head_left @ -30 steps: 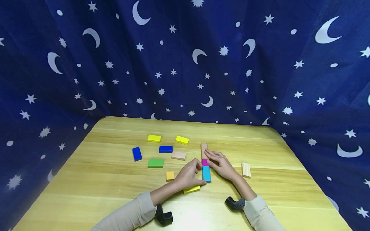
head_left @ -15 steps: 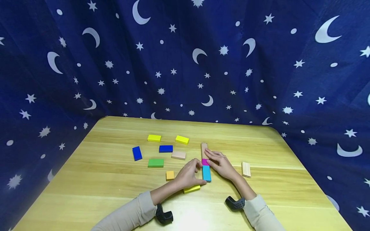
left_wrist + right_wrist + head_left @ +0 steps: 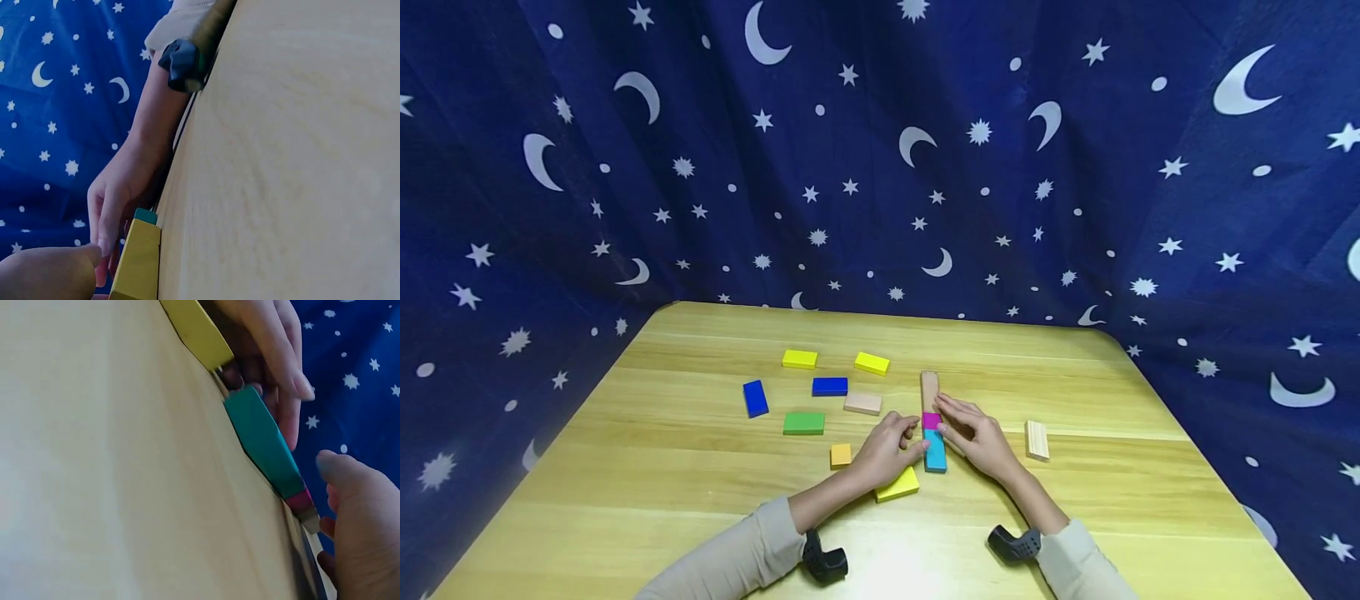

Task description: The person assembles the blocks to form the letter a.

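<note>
A light-blue block, a magenta block and a bare-wood strip lie end to end in a line on the table. My left hand is on the line's left, fingers loosely bent, its thumb tip by the light-blue block's edge; whether it touches cannot be told. On the right side, my right hand has its fingertips beside the wood strip and its thumb close to the magenta block. Neither hand grips anything. A yellow block lies just below my left hand.
Left of the line lie an orange block, a green block, two dark-blue blocks, a pale wooden block and two more yellow blocks. A striped wooden block is at the right. A starry curtain hangs behind the table.
My left thumb has moved up from the light-blue block's near end to its left edge, uncovering more of the yellow block. My right hand has shifted slightly right, away from the line.
</note>
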A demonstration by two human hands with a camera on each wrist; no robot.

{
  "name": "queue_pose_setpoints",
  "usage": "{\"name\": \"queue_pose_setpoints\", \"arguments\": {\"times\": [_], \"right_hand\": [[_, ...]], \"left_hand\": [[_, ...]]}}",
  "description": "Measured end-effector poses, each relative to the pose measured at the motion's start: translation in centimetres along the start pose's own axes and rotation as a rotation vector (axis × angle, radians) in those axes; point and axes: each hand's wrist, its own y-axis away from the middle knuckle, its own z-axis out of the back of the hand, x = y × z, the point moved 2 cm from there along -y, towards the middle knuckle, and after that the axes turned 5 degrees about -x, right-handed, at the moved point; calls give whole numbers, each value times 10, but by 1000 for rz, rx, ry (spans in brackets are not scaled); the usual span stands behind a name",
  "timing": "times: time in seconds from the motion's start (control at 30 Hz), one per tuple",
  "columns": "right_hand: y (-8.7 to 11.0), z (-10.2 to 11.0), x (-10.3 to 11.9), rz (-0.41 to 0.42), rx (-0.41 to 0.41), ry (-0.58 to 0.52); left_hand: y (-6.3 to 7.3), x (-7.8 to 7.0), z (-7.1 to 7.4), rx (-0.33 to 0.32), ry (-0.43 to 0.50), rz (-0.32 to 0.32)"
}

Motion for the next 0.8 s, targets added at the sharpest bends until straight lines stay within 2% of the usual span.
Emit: {"name": "queue_pose_setpoints", "arguments": {"times": [0.1, 0.23, 0.53, 0.8], "right_hand": [[2, -1, 5, 14, 25, 17], [3, -1, 7, 35, 38, 22], [4, -4, 7, 47, 47, 50], [2, -3, 12, 53, 46, 65]], "left_hand": [[-1, 1, 1, -5, -33, -5], [-2, 2, 0, -1, -69, -41], [-1, 2, -1, 9, -94, -75], [-1, 0, 0, 26, -113, -80]]}}
